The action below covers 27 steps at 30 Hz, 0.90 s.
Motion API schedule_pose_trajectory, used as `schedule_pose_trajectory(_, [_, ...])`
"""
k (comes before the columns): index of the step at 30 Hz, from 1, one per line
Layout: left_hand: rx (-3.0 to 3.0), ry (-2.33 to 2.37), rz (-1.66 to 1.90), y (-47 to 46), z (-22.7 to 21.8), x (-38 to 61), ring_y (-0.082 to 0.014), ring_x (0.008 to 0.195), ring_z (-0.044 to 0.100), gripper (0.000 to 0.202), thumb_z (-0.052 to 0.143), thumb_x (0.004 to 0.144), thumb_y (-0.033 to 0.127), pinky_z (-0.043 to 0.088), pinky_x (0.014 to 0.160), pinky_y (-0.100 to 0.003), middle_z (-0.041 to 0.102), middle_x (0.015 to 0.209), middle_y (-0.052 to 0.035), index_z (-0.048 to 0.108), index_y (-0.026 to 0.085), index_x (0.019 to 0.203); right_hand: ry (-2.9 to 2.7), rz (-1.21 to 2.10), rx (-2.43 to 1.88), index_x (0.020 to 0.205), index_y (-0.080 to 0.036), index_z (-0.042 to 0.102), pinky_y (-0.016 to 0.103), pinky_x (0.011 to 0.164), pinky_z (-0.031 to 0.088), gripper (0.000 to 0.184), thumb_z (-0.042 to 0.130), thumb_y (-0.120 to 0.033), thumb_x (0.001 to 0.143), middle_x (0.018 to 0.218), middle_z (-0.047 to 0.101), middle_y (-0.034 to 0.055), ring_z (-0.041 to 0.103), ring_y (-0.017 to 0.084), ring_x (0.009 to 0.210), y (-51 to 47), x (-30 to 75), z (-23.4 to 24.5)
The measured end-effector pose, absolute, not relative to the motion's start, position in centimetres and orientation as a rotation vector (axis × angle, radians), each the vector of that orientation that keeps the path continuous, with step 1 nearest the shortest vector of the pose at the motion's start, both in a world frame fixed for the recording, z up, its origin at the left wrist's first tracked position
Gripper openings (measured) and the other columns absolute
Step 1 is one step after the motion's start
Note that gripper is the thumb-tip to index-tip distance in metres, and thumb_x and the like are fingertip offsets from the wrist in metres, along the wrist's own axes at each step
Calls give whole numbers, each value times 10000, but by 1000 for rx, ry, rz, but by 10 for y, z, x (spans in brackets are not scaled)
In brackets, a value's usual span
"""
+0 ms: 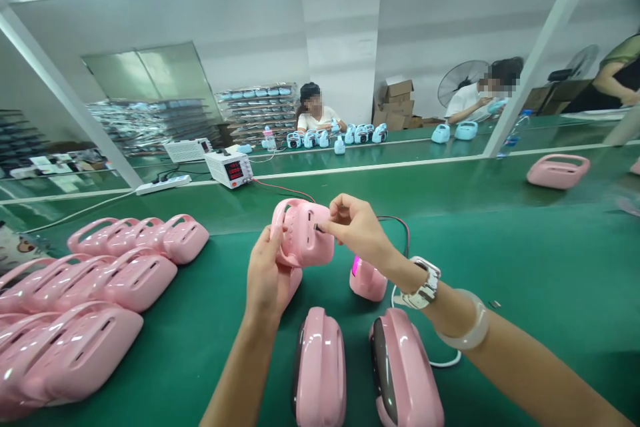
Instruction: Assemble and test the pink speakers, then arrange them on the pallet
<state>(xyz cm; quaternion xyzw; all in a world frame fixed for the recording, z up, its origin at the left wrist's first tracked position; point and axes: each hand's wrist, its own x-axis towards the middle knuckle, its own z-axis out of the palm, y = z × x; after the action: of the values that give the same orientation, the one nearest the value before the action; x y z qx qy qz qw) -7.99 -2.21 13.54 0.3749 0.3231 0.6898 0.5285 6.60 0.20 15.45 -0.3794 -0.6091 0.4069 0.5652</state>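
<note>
My left hand (265, 273) is closed around the handle side of a pink portable speaker (306, 247), raised above the green bench with its slotted side toward me. Thumb and fingers of my right hand (357, 223) pinch a small dark piece (318, 227) right at the slots; whether it is inserted cannot be seen. Below, another pink unit (294, 287) is partly hidden by my left hand. Beyond my right wrist stands a pink unit with a glowing magenta front (367, 278). Nearest me, two more pink speakers (320, 367) (407, 367) stand side by side.
Rows of pink speakers (100, 280) fill the left side. A power supply with a red display (230, 169) and a power strip (164, 185) sit behind. A small metallic piece (495, 304) lies at right. Across the bench, people handle blue units (365, 133).
</note>
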Motion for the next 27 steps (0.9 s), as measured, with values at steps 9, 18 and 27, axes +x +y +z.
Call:
schedule_pose_trajectory(9, [895, 697, 1801, -36, 98, -75, -112, 825, 591, 216, 712, 752, 398, 478, 693, -172, 606, 813, 30, 597, 227, 813, -1597, 863, -862, 652, -189, 444, 214, 513, 369, 202, 639, -233, 689, 632, 501, -37, 453, 95, 570, -2, 60, 146])
schedule_pose_trajectory(18, [977, 817, 1800, -50, 87, -78, -188, 963, 589, 214, 635, 786, 431, 474, 929, -320, 583, 845, -4, 572, 250, 881, -1797, 845, -882, 691, -191, 493, 206, 510, 379, 124, 597, -145, 740, 638, 516, -40, 463, 91, 559, -16, 58, 148])
schedule_pose_trajectory(27, [865, 700, 1794, -53, 85, -79, -207, 1062, 572, 274, 680, 770, 442, 501, 883, -289, 625, 1030, -27, 619, 262, 967, -1879, 794, -999, 793, -213, 467, 206, 445, 260, 291, 732, -304, 714, 480, 368, -102, 318, 80, 457, -7, 66, 148])
